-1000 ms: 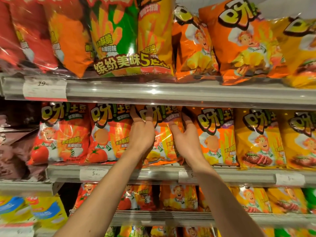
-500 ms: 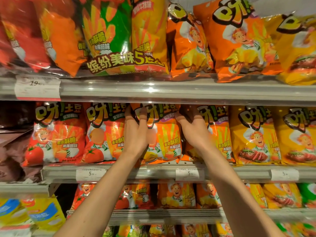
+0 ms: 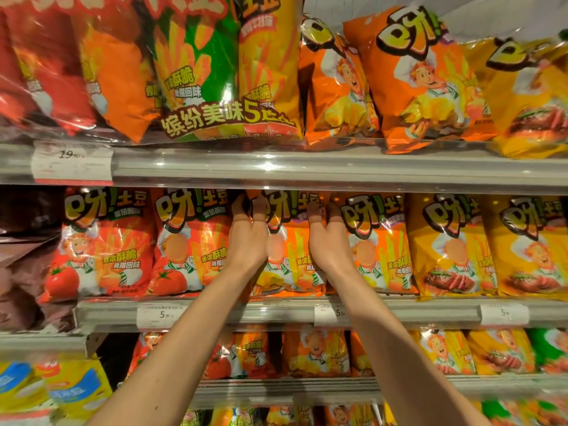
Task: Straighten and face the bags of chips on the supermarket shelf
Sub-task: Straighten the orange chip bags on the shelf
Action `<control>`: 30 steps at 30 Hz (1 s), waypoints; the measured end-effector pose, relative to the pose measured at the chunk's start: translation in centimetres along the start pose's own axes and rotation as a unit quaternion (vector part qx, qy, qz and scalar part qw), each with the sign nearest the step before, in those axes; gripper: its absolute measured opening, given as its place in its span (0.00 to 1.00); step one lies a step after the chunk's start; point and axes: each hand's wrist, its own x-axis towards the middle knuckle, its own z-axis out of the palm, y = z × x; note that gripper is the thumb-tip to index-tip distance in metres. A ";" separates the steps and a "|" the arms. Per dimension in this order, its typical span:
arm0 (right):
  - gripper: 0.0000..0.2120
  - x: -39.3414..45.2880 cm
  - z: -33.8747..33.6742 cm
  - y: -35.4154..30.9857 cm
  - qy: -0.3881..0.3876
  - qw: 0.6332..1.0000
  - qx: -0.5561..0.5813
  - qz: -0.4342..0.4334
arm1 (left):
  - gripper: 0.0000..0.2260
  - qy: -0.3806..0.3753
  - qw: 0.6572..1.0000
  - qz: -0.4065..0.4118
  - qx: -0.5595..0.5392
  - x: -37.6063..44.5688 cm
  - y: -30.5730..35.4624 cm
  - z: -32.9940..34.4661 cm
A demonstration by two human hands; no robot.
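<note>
**shelfwatcher:** Chip bags everywhere, but the one that matters is the orange chip bag (image 3: 287, 250) standing upright in the middle shelf (image 3: 276, 312) row, right between both hands. Left hand (image 3: 247, 238) is on its left edge, right hand (image 3: 327, 241) on its right edge, both reaching up with the fingertips at the top of the bag under the shelf rail above (image 3: 307, 170).

**aisle9:** Are they actually gripping it or just touching?

**shelfwatcher:** Looks like a grip to me, fingers curl in around the top corners on each side, backs of the hands facing the camera. How deep the fingers go behind the bag, can't tell.

**aisle9:** What's next to it?

**shelfwatcher:** Two red tomato bags (image 3: 101, 244) to the left, another orange bag (image 3: 375, 244) touching it on the right, then yellow steak-picture bags (image 3: 448, 247) further right. Top shelf has a big multipack (image 3: 215, 72) and large orange bags (image 3: 415, 75) leaning forward. Price tags (image 3: 161, 315) sit on the rail below, smaller bags (image 3: 313, 353) on the lower shelf.
</note>
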 end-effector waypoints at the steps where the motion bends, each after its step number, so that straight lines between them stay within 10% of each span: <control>1: 0.28 0.0 0.0 0.1 -0.013 1.000 -0.014 0.006 | 0.24 -0.013 1.000 -0.014 0.018 0.0 -0.1 0.0; 21: 0.32 -0.9 0.6 0.4 -0.045 0.997 -0.059 0.014 | 0.30 -0.015 0.998 -0.064 0.015 0.2 -0.6 0.1; 30: 0.34 -2.8 -2.8 1.4 -0.049 0.994 -0.048 -0.086 | 0.34 -0.037 0.993 0.099 0.060 -2.1 -1.1 -2.2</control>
